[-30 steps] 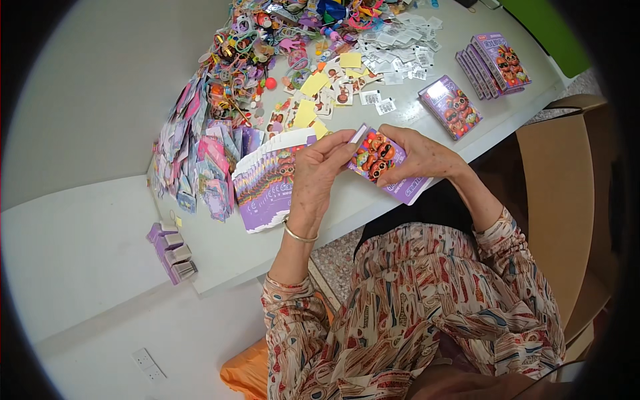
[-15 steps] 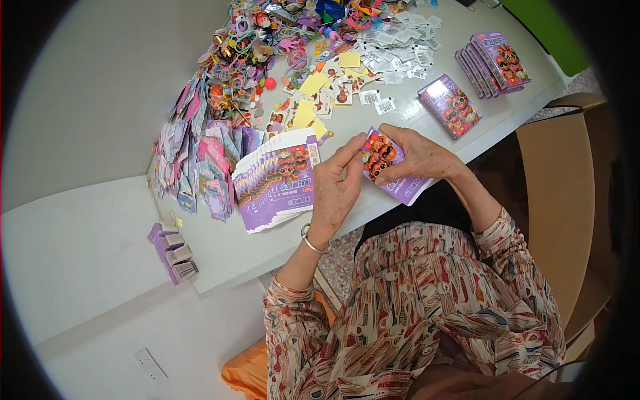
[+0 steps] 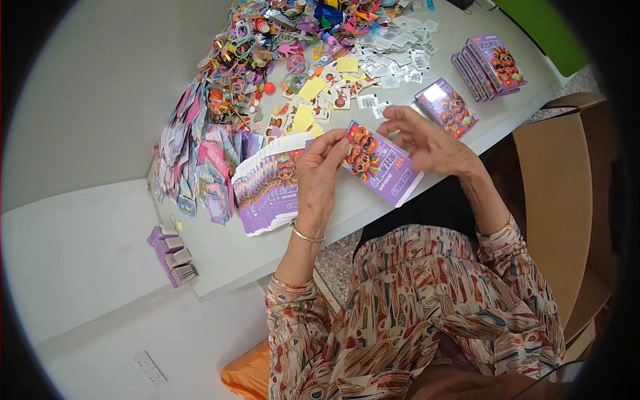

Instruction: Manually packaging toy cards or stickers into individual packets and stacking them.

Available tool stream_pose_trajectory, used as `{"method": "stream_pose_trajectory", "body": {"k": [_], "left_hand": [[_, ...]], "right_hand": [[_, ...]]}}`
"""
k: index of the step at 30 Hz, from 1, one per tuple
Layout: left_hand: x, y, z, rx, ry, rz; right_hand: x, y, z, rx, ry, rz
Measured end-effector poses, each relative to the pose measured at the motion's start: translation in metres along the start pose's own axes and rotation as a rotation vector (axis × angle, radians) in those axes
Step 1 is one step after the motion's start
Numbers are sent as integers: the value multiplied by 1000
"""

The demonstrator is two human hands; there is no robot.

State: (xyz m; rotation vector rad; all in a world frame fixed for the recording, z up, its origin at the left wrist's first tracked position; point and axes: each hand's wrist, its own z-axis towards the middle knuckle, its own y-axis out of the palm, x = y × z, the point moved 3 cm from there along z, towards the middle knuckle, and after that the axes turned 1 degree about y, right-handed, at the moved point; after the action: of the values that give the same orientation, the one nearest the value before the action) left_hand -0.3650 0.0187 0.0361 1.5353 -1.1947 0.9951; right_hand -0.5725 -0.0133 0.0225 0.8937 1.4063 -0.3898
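Observation:
A purple flat carton (image 3: 381,165) printed with cartoon figures is pinched at its upper left corner by my left hand (image 3: 319,170), thumb on top. My right hand (image 3: 433,147) is beside the carton's right edge with fingers apart and curved; it seems to hold nothing. Left of the carton, a fanned stack of similar purple cartons (image 3: 267,213) lies on the table, partly behind my left hand. One filled purple box (image 3: 448,110) lies just beyond my right hand. Farther right, several more purple boxes (image 3: 497,67) lean together in a row.
A heap of small colourful trinkets (image 3: 267,53) covers the far left of the table (image 3: 233,263). Nearby are white sachets (image 3: 403,50), yellow slips (image 3: 313,87) and piled pink and blue packets (image 3: 207,160). A purple holder (image 3: 172,257) stands at the left; a cardboard box (image 3: 553,200) is at right.
My right hand has let go of the carton and opened, moving slightly up and right. The carton's printed face is now more exposed, held by my left hand, which has shifted a little left.

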Motion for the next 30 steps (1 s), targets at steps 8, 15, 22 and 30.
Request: {"method": "stream_pose_trajectory", "body": {"k": [8, 15, 22, 30], "left_hand": [[6, 16, -11, -19, 123, 127], [12, 10, -12, -258, 33, 316], [8, 8, -20, -185, 40, 201], [-6, 7, -22, -168, 42, 327]], "right_hand": [[12, 20, -1, 164, -13, -298], [17, 19, 3, 84, -128, -386], [19, 21, 4, 22, -83, -340], [20, 20, 4, 26, -152, -470]]}}
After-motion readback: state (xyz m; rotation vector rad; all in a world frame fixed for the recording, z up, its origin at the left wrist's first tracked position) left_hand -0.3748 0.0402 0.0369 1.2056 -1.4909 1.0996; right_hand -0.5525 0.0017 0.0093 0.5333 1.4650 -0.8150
